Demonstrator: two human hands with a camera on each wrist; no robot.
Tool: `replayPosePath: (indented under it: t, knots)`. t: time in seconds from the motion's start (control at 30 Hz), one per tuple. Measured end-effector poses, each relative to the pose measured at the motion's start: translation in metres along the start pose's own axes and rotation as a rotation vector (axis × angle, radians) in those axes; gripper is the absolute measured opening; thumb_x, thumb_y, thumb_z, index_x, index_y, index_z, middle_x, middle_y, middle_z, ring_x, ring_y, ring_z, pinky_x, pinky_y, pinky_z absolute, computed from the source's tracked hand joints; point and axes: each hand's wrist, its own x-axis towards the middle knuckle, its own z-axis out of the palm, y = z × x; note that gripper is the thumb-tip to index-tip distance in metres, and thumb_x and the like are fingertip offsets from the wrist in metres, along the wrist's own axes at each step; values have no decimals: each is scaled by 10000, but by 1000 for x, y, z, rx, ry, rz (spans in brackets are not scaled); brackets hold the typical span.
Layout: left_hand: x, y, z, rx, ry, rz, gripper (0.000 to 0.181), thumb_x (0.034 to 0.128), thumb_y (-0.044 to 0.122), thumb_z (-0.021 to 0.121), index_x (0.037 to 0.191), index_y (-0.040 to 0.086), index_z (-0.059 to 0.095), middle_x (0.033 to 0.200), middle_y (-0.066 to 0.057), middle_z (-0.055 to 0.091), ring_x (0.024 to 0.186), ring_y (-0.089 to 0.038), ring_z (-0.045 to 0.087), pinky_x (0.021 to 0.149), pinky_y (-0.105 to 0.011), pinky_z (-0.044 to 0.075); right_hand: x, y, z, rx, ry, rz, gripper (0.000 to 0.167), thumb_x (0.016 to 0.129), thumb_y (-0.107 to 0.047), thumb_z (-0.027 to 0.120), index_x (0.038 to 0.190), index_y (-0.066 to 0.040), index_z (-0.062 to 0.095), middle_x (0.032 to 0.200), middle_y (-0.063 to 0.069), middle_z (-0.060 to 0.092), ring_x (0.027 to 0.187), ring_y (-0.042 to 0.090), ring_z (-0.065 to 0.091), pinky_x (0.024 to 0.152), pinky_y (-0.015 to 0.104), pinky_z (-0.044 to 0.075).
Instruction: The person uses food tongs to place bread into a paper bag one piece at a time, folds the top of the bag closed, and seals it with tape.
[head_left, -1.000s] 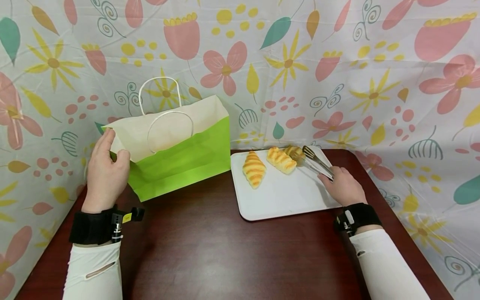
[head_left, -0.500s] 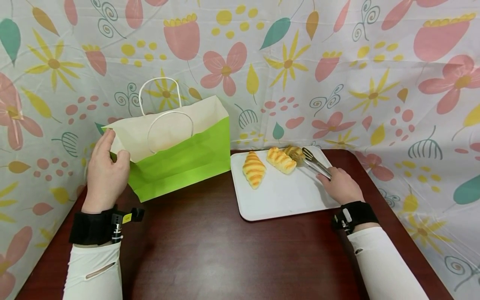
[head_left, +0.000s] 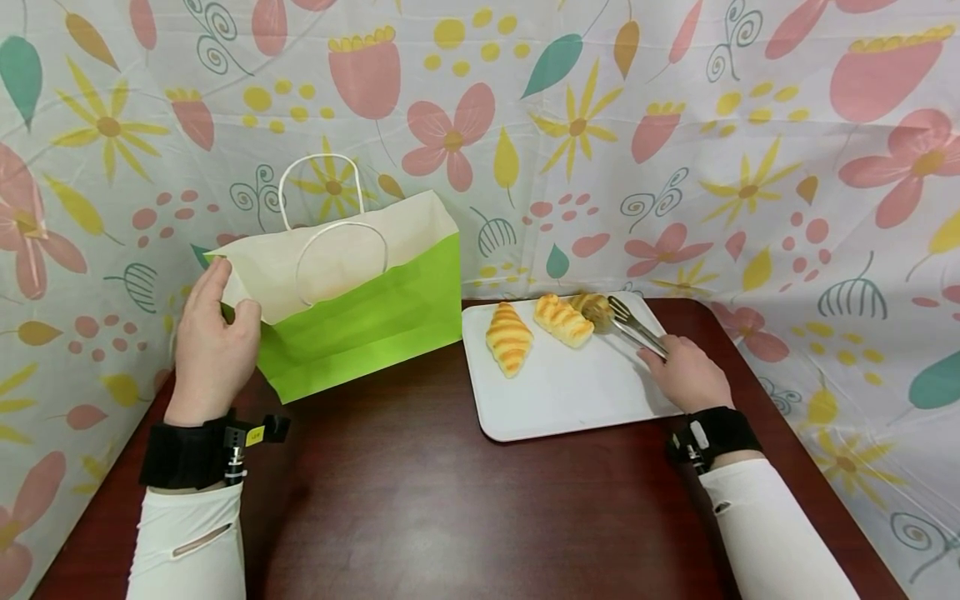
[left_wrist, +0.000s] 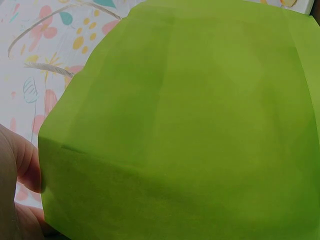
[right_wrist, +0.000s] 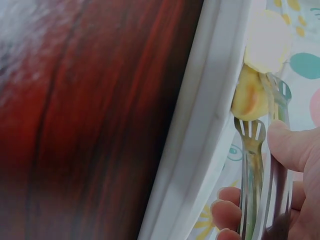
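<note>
My left hand [head_left: 215,342] grips the left side edge of a green paper bag [head_left: 367,317] with a white inside and white twisted handles. The bag stands with its mouth open; its green side fills most of the left wrist view. Over the right part of a white tray [head_left: 570,400], my right hand [head_left: 688,373] holds metal tongs [head_left: 643,335]. Their tips are at a browner bread roll [head_left: 592,308] at the tray's back, partly hidden behind them. Left of it lie a striped bread roll [head_left: 562,320] and a croissant-shaped bread [head_left: 509,340].
The dark wooden table [head_left: 450,517] extends in front of the bag and tray. A floral cloth [head_left: 480,125] hangs behind and along both sides. The tray's left edge lies close to the bag's right corner.
My right hand and the tongs have shifted only slightly, with the tongs' arms a little closer together at the browner roll. The left hand, bag and other breads stay where they were.
</note>
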Motion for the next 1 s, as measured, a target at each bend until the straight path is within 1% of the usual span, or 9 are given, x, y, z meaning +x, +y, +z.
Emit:
replayPosePath:
  t: [0.17, 0.3, 0.5, 0.7, 0.8, 0.9, 1.0]
  knots:
    - [0, 0, 0, 2, 0, 0, 686, 1006, 158, 331, 1688, 98, 291, 1762, -65, 189, 1625, -294, 156, 1295, -570, 155, -1, 3, 0, -3, 12, 1, 581, 1085, -493, 543, 1240, 63, 615, 1083, 264, 635, 883, 411, 654, 716, 607, 523]
    - [0, 0, 0, 4, 3, -2, 686, 1006, 157, 333, 1688, 96, 292, 1761, -66, 193, 1624, -293, 159, 1296, -568, 156, -3, 3, -3, 0, 9, -2, 593, 1086, -489, 548, 1262, 75, 604, 1087, 271, 626, 897, 424, 650, 719, 604, 515]
    - [0, 1, 0, 5, 1, -3, 686, 1006, 156, 334, 1688, 95, 291, 1762, -68, 190, 1624, -296, 159, 1297, -566, 152, -4, 2, -5, -5, 37, -6, 593, 1082, -473, 566, 1287, 83, 599, 1118, 300, 631, 935, 473, 655, 734, 643, 508]
    - [0, 2, 0, 7, -2, -7, 685, 1010, 161, 332, 1690, 99, 286, 1763, -66, 186, 1625, -296, 156, 1297, -568, 151, -4, 0, -9, -13, 58, -8, 601, 1082, -451, 573, 1330, 96, 586, 1171, 330, 630, 1004, 514, 647, 786, 684, 506]
    - [0, 2, 0, 8, -4, -9, 685, 1010, 162, 330, 1690, 99, 285, 1764, -67, 187, 1625, -298, 157, 1296, -571, 152, -4, -1, -12, -13, 61, -7, 581, 1082, -450, 573, 1326, 77, 596, 1159, 317, 640, 984, 495, 656, 776, 672, 513]
    - [0, 2, 0, 7, -6, -9, 686, 1009, 163, 331, 1691, 98, 284, 1764, -66, 186, 1625, -300, 158, 1295, -574, 154, -4, -1, -16, -9, 66, -7, 542, 1081, -448, 577, 1286, 53, 617, 1118, 291, 651, 930, 460, 664, 736, 649, 516]
    - [0, 2, 0, 7, -5, -8, 686, 1010, 164, 331, 1691, 96, 283, 1764, -64, 186, 1625, -301, 157, 1294, -577, 156, -4, -1, -19, -4, 65, -9, 537, 1080, -454, 576, 1271, 46, 624, 1106, 283, 656, 901, 441, 666, 710, 634, 519]
